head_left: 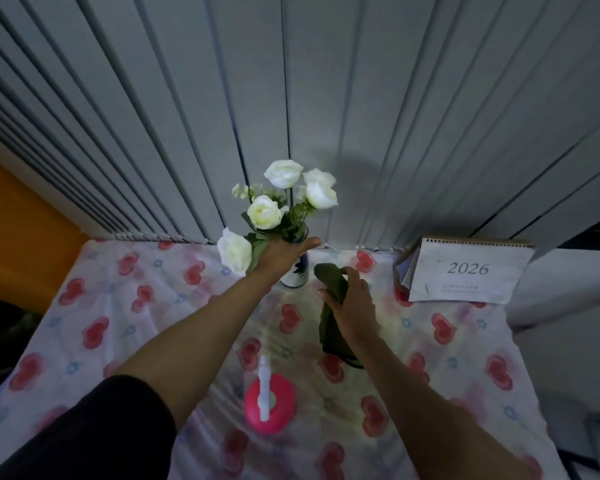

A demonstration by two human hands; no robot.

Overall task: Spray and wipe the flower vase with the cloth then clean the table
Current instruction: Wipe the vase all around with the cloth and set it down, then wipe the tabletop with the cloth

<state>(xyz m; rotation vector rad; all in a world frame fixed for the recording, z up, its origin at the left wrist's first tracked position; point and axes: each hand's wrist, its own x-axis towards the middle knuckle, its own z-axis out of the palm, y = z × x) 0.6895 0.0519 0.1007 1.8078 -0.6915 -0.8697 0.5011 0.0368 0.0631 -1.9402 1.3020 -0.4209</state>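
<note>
Head view, left to right: the left hand (284, 252) wraps the neck of the white-and-blue ceramic flower vase (297, 271) at frame centre, likely steadying it, while the right hand (352, 306) clutches the dark green cloth (331, 289) just beside it, ready for wiping.

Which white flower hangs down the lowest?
The white rose at the far left of the bunch, drooping beside the left hand. The other roses stand higher above the vase.
</note>
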